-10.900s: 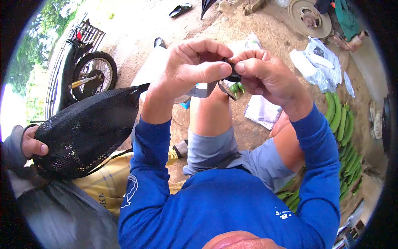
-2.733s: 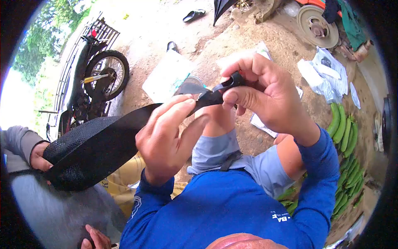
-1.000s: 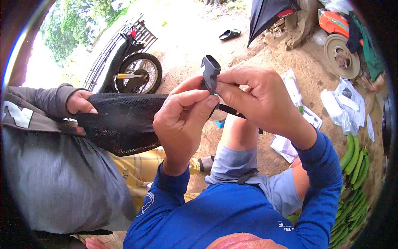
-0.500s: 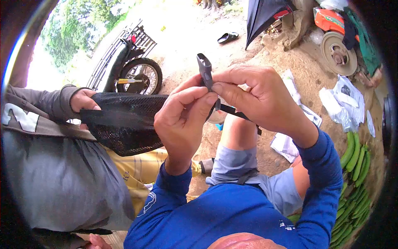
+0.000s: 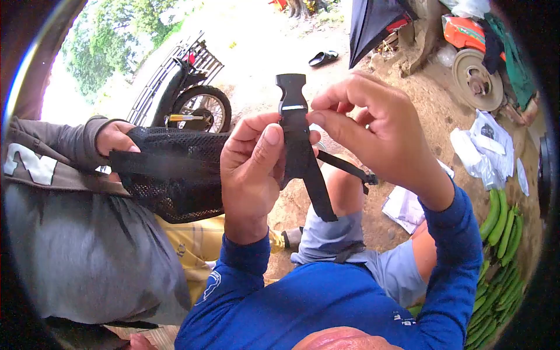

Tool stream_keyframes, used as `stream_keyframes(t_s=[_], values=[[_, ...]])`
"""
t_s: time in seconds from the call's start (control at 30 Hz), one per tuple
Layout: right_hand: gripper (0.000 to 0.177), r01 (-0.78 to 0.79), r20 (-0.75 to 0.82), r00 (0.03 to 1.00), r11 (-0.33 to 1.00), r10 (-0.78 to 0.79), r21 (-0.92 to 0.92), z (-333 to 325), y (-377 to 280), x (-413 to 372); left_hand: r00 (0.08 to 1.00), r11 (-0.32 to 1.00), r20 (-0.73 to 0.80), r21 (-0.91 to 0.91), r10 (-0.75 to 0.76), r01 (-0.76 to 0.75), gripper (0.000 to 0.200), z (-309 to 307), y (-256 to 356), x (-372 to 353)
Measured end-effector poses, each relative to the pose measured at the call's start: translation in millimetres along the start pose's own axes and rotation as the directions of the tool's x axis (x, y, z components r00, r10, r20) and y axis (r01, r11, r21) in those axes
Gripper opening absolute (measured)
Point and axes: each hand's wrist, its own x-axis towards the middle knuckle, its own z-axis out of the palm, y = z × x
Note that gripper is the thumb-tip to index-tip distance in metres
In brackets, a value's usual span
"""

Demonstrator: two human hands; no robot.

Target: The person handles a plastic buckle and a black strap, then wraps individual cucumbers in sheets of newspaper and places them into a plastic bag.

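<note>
– Where the floor is concerned, what goes on the list?
– Item one: bare packed dirt ground (image 5: 262, 52), outdoors, in daylight. On it: a motorcycle (image 5: 186, 93) with a wire rack, upper left; one dark sandal (image 5: 324, 58); a folded black umbrella (image 5: 373, 20); a round metal wheel disc (image 5: 478, 79); white papers and plastic bags (image 5: 487, 149), crumpled; green bananas (image 5: 501, 227) in a row at the right edge.
– And the goods in hand?
– Item two: a buckle (image 5: 291, 93), black hard plastic, flat and oblong with a notched top, standing upright at the middle of the view, above both hands. Item three: a webbing strap (image 5: 309, 169), black, flat, woven, running down from the buckle with its free end hanging over the knee. Item four: a mesh bag (image 5: 169, 175), black netting, soft and slack, left of centre, gripped at its far end by another person's hand (image 5: 114, 140) in a grey sleeve.
– Hands?
– Left hand (image 5: 252, 169): raised, fingers curled closed round the strap just under the buckle, thumb up along the webbing. Right hand (image 5: 373, 131): raised beside it, wrist bent, thumb and forefinger tips pinching the strap's right edge below the buckle, the other fingers loosely curled. Both sleeves blue.
</note>
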Motion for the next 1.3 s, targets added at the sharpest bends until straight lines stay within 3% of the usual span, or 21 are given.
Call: stream_keyframes(t_s=[0.1, 0.17, 0.37, 0.5, 0.63, 0.8, 1.07, 1.2, 1.3], values=[[0.017, 0.221, -0.017, 0.974, 0.969, -0.224, -0.108, 1, 1, 2, 0.998, 0.997, 0.021, -0.059, -0.055, 0.056, 0.024, -1, 4, -2], [0.019, 0.265, 0.016, 0.964, 0.948, -0.266, -0.176, 2, 2, -1, 0.998, 0.998, 0.041, -0.046, -0.051, 0.053, 0.024, -2, 3, -4], [0.029, 0.322, 0.114, 0.946, 0.849, -0.302, -0.419, 4, -8, -8, 1.0, 0.951, -0.022, 0.308, 0.016, -0.008, 0.022, -5, 0, -4], [0.033, 0.344, 0.131, 0.937, 0.789, -0.324, -0.51, 2, -11, -9, 0.999, 0.969, -0.01, 0.244, 0.042, -0.038, 0.019, 4, 3, -1], [0.018, 0.416, 0.066, 0.868, 0.647, -0.493, -0.639, 9, 0, -8, 0.999, 0.963, 0.047, 0.266, 0.026, -0.038, 0.021, 3, 8, -2], [0.032, 0.387, 0.1, 0.907, 0.716, -0.409, -0.581, -1, -13, -10, 0.992, 0.964, 0.122, 0.259, 0.024, -0.056, 0.026, 12, 12, 0], [0.032, 0.397, 0.071, 0.895, 0.712, -0.44, -0.579, -10, -22, -9, 0.965, 0.995, 0.244, 0.022, -0.095, 0.093, 0.026, 16, 20, 10], [0.028, 0.357, 0.093, 0.921, 0.722, -0.379, -0.593, -17, -27, -6, 0.981, 0.996, 0.184, 0.071, -0.067, 0.055, 0.026, 25, 23, 4], [0.023, 0.326, 0.036, 0.934, 0.808, -0.355, -0.491, -15, -20, -3, 0.976, 0.993, 0.197, 0.087, -0.09, 0.074, 0.026, 16, 22, 6]])
